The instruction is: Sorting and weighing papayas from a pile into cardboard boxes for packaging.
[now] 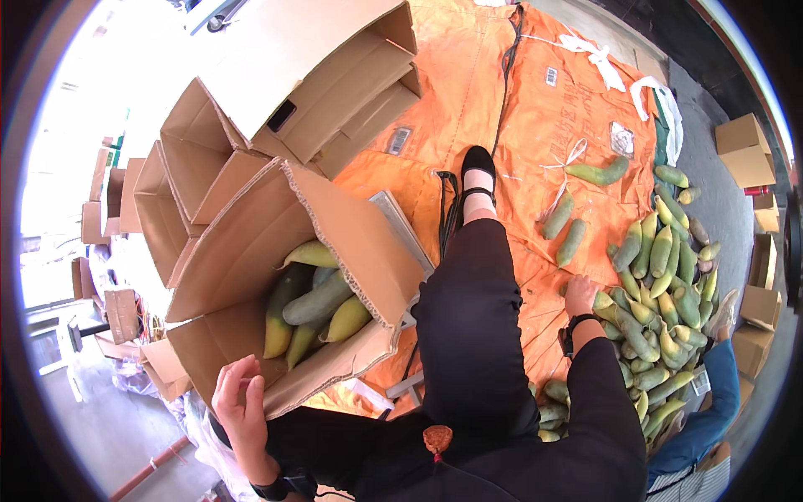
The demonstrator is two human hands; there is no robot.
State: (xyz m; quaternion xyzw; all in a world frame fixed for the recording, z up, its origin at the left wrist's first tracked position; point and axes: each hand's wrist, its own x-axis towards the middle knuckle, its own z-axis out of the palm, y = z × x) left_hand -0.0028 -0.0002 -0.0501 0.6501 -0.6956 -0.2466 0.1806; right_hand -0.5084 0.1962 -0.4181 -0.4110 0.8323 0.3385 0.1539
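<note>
Currently, in the head view, the left hand (240,402) hangs loosely open beside a cardboard box (360,243) containing green gourds (318,299); the right hand (580,295), its grip unclear, is at the edge of a gourd pile (661,251) on orange sheeting (452,75).

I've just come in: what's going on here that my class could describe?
The person's right hand is at the left edge of a pile of long green vegetables on an orange sheet; whether it grips one is unclear. The left hand, seemingly empty, is beside an open cardboard box with several such vegetables inside. Three loose ones lie apart, beyond the right hand. Someone else's blue sleeve shows at the pile's right.
</note>
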